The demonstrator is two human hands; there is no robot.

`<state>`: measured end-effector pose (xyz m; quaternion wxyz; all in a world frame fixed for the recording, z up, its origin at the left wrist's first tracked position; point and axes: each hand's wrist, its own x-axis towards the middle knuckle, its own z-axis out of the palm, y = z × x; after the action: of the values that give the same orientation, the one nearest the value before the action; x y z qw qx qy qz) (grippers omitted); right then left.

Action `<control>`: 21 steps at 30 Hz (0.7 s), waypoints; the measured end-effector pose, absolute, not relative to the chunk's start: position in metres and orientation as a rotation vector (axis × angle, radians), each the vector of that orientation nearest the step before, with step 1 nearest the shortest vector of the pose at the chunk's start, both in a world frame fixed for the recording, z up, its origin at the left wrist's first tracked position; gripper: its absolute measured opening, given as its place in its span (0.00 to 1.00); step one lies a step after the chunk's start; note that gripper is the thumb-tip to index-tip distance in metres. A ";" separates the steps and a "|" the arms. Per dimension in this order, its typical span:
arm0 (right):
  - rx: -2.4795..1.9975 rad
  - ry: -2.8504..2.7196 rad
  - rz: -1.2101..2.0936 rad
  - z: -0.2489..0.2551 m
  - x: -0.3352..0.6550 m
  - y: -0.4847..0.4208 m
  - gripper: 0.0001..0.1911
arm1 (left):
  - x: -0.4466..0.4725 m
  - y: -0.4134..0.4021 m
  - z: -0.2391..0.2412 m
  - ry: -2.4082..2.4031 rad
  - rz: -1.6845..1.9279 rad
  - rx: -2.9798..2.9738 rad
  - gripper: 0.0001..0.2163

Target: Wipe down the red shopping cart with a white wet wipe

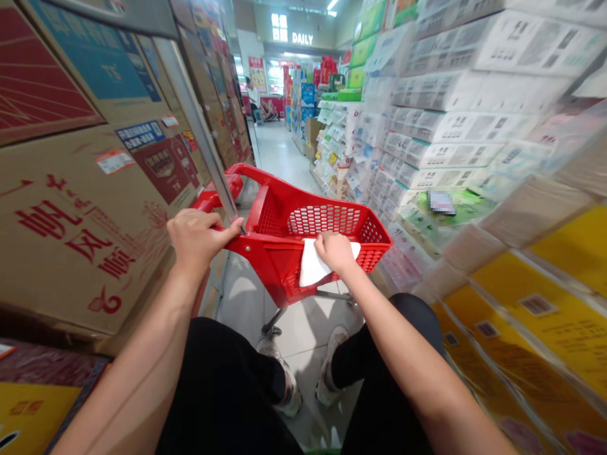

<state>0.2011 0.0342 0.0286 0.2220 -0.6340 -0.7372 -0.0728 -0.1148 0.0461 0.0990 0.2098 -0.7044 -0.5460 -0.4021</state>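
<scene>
A small red shopping cart [275, 265] with perforated basket walls stands in front of me, turned sideways. My left hand [202, 237] is wrapped round its red frame near the handle, beside an upright metal pole [199, 126]. On the basket's near rim, my right hand [336, 249] grips a white cloth [313, 268] and presses it over the edge. Part of the cloth hangs down the outer wall. Its fingertips are mostly hidden. The visible inside of the basket is red mesh.
Stacked cardboard boxes [71, 234] line the left side. White tissue packs [455, 120] pile high on the right, above yellow packages [535, 303]. An aisle floor [277, 148] runs ahead, where a person [253, 98] is far off. My shoes [329, 366] are beside the cart's wheels.
</scene>
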 end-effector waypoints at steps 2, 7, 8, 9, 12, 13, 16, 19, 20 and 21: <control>-1.905 -2.028 -0.235 0.022 0.233 0.037 0.22 | -0.116 0.046 0.099 -1.510 -1.129 -1.968 0.21; -2.065 -1.982 -0.343 0.018 0.274 0.034 0.24 | -0.109 0.048 0.097 -1.453 -1.113 -1.917 0.22; -2.061 -1.982 -0.345 0.019 0.272 0.034 0.24 | -0.107 0.048 0.096 -1.438 -1.098 -1.903 0.23; -2.050 -1.984 -0.341 0.020 0.266 0.034 0.24 | -0.104 0.049 0.096 -1.426 -1.085 -1.888 0.23; -1.962 -1.990 -0.319 0.025 0.231 0.037 0.23 | -0.094 0.051 0.095 -1.396 -1.067 -1.848 0.25; -1.912 -1.990 -0.315 0.027 0.215 0.037 0.23 | -0.092 0.051 0.095 -1.384 -1.066 -1.840 0.25; -1.749 -1.982 -0.319 0.034 0.173 0.036 0.21 | -0.089 0.054 0.094 -1.345 -1.065 -1.832 0.26; -1.669 -1.947 -0.339 0.037 0.156 0.033 0.19 | -0.091 0.055 0.095 -1.313 -1.049 -1.836 0.25; -1.665 -1.939 -0.342 0.037 0.157 0.032 0.19 | -0.092 0.056 0.095 -1.303 -1.037 -1.842 0.25; -1.674 -1.934 -0.342 0.036 0.161 0.032 0.19 | -0.094 0.056 0.095 -1.294 -1.026 -1.849 0.25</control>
<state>0.1612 0.0320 0.0357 0.2769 -0.6232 -0.7203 -0.1272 -0.0936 0.0557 0.0954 0.3251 -0.7053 -0.4937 -0.3912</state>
